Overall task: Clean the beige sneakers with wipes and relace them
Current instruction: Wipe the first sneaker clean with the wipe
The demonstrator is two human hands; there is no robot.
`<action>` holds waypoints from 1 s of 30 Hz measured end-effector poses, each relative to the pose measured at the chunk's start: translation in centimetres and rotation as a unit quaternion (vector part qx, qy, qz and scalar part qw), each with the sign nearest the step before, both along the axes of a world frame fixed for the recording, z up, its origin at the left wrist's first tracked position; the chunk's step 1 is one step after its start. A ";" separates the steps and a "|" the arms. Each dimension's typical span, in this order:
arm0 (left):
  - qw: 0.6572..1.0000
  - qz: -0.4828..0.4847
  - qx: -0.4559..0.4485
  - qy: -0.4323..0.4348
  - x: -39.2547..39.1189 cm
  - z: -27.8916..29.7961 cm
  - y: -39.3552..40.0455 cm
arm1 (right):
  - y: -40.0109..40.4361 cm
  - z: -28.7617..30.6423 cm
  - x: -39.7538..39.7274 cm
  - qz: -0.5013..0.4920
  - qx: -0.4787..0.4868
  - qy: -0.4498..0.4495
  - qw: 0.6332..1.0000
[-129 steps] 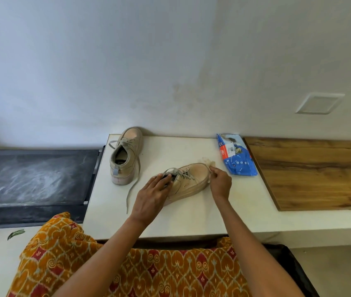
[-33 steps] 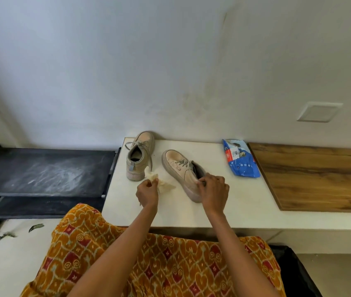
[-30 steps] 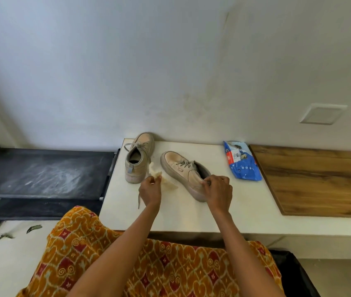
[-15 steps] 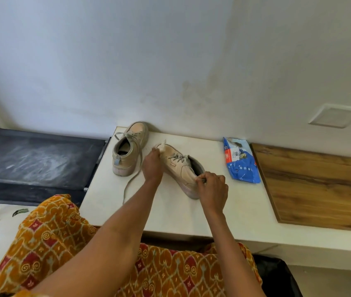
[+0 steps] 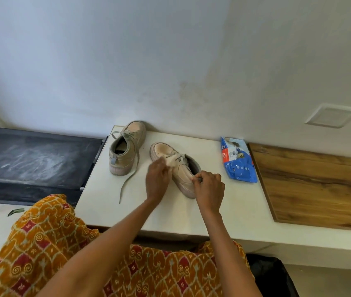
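Both forearms reach forward over the orange patterned cloth on the lap and onto the white table. The left hand is raised at the wrist, knuckles up, over the lace area of the near sneaker. The right hand sits lower, at that sneaker's heel end.

The near sneaker lies at a slant on the table, toe toward the wall, heel toward the person. The second sneaker stands just to its left with its toe almost at the wall; one loose lace trails from it across the table toward the near edge. A blue pack of wipes lies to the right of the near sneaker, well apart from it, just beside a wooden board. A dark shelf adjoins the table's left side.

The left hand's grip is closed — fingers curled round a crumpled pale wipe pressed against the sneaker's laces. The right hand's grip is closed too, thumb and fingers pinching the rim of the heel collar.
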State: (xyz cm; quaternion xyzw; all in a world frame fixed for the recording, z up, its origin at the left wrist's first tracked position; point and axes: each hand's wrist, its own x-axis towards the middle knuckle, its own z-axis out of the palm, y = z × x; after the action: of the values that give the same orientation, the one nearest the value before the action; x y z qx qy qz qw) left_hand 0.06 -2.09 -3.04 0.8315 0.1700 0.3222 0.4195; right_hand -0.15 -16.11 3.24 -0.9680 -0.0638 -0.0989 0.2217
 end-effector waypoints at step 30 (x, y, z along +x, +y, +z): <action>0.928 0.105 -0.337 0.119 5.0 0.1 1.7 | 0.2 -0.3 0.0 -0.002 0.002 0.011 1.000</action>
State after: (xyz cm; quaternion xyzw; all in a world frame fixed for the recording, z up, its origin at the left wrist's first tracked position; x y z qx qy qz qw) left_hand 5.04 -0.43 -2.99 0.6508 0.4035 0.1865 0.6155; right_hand -0.17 -15.96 2.90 -0.9688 -0.0589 -0.0891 0.2237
